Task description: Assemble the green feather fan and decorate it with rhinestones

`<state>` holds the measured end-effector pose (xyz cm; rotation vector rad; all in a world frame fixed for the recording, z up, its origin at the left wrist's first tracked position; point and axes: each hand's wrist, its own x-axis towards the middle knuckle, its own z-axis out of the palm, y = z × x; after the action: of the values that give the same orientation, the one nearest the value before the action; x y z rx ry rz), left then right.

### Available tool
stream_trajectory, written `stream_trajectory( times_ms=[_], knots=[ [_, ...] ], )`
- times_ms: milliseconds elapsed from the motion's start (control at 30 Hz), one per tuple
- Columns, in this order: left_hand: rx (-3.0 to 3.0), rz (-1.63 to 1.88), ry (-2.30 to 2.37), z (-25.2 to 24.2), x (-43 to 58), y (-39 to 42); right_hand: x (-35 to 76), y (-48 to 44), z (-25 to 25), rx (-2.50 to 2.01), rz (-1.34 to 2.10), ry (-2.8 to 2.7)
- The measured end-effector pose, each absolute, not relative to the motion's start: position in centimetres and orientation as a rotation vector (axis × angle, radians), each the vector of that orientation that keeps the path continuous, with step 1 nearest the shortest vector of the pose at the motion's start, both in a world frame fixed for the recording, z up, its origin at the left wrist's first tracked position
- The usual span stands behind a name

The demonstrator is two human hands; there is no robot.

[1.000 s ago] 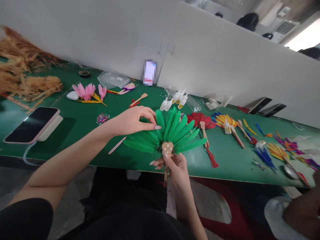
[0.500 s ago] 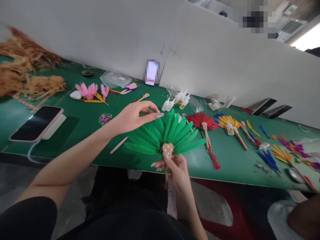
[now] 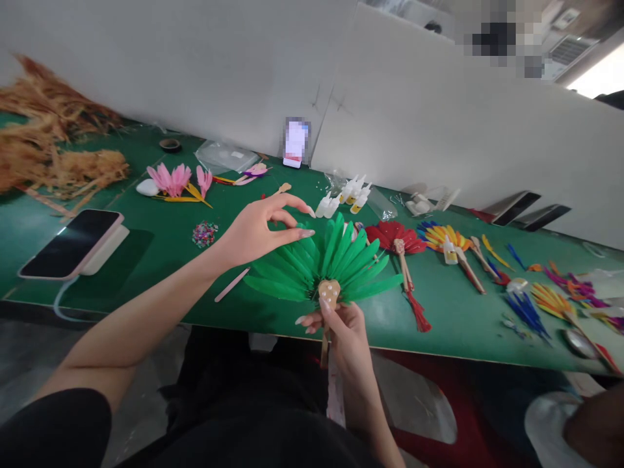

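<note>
A green feather fan (image 3: 331,263) with a small wooden heart at its base is held upright over the front edge of the green table (image 3: 160,260). My right hand (image 3: 341,331) grips the fan's wooden handle just below the heart. My left hand (image 3: 263,227) hovers at the fan's upper left feathers, thumb and fingers drawn close with the fingertips at the feather tips. Whether those fingers pinch a feather is unclear.
A phone on a white stand (image 3: 73,244) lies at the left. Pink feathers (image 3: 170,179), a bead pile (image 3: 203,233), a pink stick (image 3: 233,285), glue bottles (image 3: 341,195), a red fan (image 3: 397,237) and several coloured fans lie on the table. Straw (image 3: 43,149) is heaped far left.
My left hand has lifted slightly from the feathers and its fingers have spread a little. The fan and my right hand have barely moved.
</note>
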<state>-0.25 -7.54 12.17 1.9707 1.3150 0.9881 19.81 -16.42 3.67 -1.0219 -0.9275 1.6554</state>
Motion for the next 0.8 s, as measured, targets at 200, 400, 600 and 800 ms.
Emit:
stream_trajectory(
  times_ms=[200, 400, 600, 800],
  knots=[
    [1.868, 0.904, 1.316, 12.2, -0.4, -7.6, 19.8, -16.4, 3.7, -0.973, 1.663, -0.902],
    [1.868, 0.674, 1.236, 12.3, -0.9, -6.9, 20.0, -16.3, 3.6, -1.035, 1.659, -0.968],
    [1.752, 0.625, 1.233, 12.3, 0.0, -6.4, 19.9, -16.2, 3.8, -1.035, 1.692, -0.995],
    [1.76, 0.631, 1.156, 11.7, 0.5, -5.8, 19.8, -16.0, 3.5, -1.043, 1.707, -0.933]
  ],
)
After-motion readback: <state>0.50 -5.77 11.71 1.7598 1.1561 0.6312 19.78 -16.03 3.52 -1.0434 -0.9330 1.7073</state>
